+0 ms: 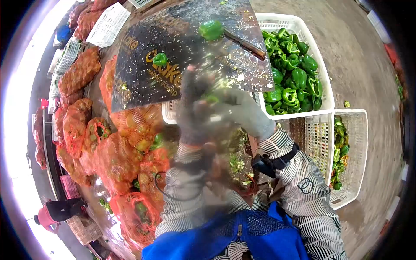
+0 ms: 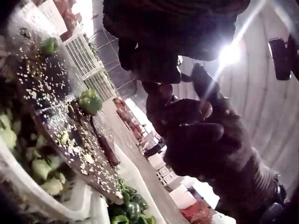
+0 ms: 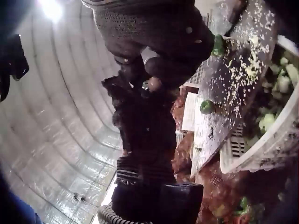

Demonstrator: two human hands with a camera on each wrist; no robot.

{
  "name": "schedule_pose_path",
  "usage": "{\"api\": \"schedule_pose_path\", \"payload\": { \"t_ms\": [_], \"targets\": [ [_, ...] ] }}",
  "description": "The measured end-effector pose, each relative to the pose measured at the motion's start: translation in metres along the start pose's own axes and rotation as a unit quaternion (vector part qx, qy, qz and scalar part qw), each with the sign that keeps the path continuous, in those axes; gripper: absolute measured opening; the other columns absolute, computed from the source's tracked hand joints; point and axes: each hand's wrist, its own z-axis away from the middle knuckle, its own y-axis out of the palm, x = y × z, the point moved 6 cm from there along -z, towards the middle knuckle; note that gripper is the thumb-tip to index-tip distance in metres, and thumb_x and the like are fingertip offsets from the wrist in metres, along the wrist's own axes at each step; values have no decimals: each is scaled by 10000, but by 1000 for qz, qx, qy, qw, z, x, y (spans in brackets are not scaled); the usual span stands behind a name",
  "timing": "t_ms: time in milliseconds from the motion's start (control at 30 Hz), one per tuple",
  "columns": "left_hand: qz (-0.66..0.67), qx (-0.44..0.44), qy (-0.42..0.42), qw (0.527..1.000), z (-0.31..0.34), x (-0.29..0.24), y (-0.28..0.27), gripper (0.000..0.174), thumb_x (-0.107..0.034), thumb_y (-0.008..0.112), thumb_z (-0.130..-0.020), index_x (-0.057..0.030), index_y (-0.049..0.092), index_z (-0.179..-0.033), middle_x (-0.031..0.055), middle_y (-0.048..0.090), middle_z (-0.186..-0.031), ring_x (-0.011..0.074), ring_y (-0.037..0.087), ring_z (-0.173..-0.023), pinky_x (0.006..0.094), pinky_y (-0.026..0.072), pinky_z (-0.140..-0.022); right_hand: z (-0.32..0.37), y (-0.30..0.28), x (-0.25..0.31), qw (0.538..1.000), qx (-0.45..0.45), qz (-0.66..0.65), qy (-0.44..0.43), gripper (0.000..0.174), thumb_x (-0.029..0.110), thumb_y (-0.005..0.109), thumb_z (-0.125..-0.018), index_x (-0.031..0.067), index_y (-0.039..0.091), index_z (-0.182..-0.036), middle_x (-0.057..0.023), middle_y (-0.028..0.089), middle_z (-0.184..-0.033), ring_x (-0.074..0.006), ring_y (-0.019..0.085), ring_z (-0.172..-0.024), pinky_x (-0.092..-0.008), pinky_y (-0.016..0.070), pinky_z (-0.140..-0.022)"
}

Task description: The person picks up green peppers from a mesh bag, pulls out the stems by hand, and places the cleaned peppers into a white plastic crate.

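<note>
Both hands wear grey gloves and meet above the near edge of a dark board. In the head view the left hand is upright, with a bare fingertip pointing up; blur covers its other fingers. The right hand reaches across to it, its fingers bent in the left wrist view. Right-hand fingers lie against the left hand in the right wrist view; whether they pinch anything is unclear. Beyond the hands, a green pepper, a smaller one and a dark knife-like tool lie on the board.
A white crate of green peppers stands right of the board, with another crate holding pepper pieces nearer the body. Red mesh sacks fill the left side. Part of a basket shows under the board. Pale bits litter the board.
</note>
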Motion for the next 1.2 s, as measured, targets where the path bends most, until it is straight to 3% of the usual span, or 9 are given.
{"api": "schedule_pose_path", "payload": {
  "t_ms": [67, 133, 267, 367, 800, 933, 967, 1067, 1200],
  "targets": [
    [62, -11, 30, 998, 1, -11, 2, 938, -369, 737, -839, -84, 170, -1530, 161, 518, -1341, 245, 560, -1190, 316, 568, -857, -7, 3, -13, 998, 14, -20, -49, 413, 175, 701, -851, -3, 595, -1208, -123, 658, -994, -203, 632, -870, -339, 512, -810],
    [370, -205, -167, 891, 8, 2, -7, 807, -413, 593, -948, -78, 145, -1530, 162, 515, -1337, 257, 570, -1174, 326, 551, -889, -11, 12, -18, 994, 30, -39, -97, 477, 151, 722, -829, 2, 564, -1253, -131, 650, -1062, -212, 637, -920, -333, 515, -843],
    [393, -124, -160, 897, 13, 15, -4, 711, -323, 558, -978, -131, 156, -1532, 163, 510, -1324, 254, 552, -1180, 371, 479, -1017, -24, 22, -19, 967, -43, 5, -250, 590, 66, 737, -766, 9, 504, -1305, -158, 605, -1180, -249, 612, -1091, -343, 508, -933],
    [240, -53, -140, 959, 16, 13, -8, 795, -213, 683, -895, -145, 203, -1525, 158, 484, -1354, 255, 545, -1186, 379, 499, -972, -24, 23, -17, 985, 85, -32, -146, 696, 40, 746, -731, 33, 448, -1359, -164, 592, -1207, -265, 607, -1093, -354, 510, -943],
    [193, 80, -253, 945, 39, 24, -20, 689, -301, 659, -919, -91, 310, -1474, 74, 507, -1251, 170, 517, -1074, 296, 478, -903, -11, 34, 10, 911, -37, 386, -137, 448, -3, 518, -850, 91, 464, -1285, -144, 640, -862, -274, 667, -799, -358, 545, -670],
    [-11, 68, -115, 991, 18, 1, -26, 684, -397, 648, -915, -65, 366, -1442, 75, 470, -1334, 182, 470, -1157, 314, 424, -991, -18, 38, 7, 938, -14, 316, -144, 498, 6, 534, -841, 61, 438, -1327, -158, 647, -909, -282, 659, -847, -383, 545, -724],
    [163, 56, -248, 953, 23, -10, -24, 671, -420, 622, -928, -60, 374, -1438, 82, 471, -1346, 189, 463, -1179, 324, 408, -1010, -20, 40, 3, 945, 3, 308, -112, 511, 17, 537, -842, 48, 432, -1340, -174, 652, -942, -300, 657, -877, -399, 542, -765],
    [155, 87, -96, 979, 30, 0, -26, 557, -360, 572, -966, -35, 423, -1394, 82, 513, -1288, 168, 501, -1117, 304, 423, -973, -20, 42, -2, 953, 6, 265, -145, 561, 33, 576, -808, 7, 431, -1350, -232, 643, -1032, -364, 639, -972, -430, 507, -876],
    [156, 39, -124, 979, 39, 11, -28, 435, -291, 535, -986, -22, 482, -1324, 73, 556, -1205, 148, 532, -1055, 289, 437, -944, -19, 45, -3, 943, -9, 252, -219, 612, 36, 637, -742, -18, 456, -1324, -274, 621, -1095, -427, 599, -1042, -447, 461, -944]
  ]
}}
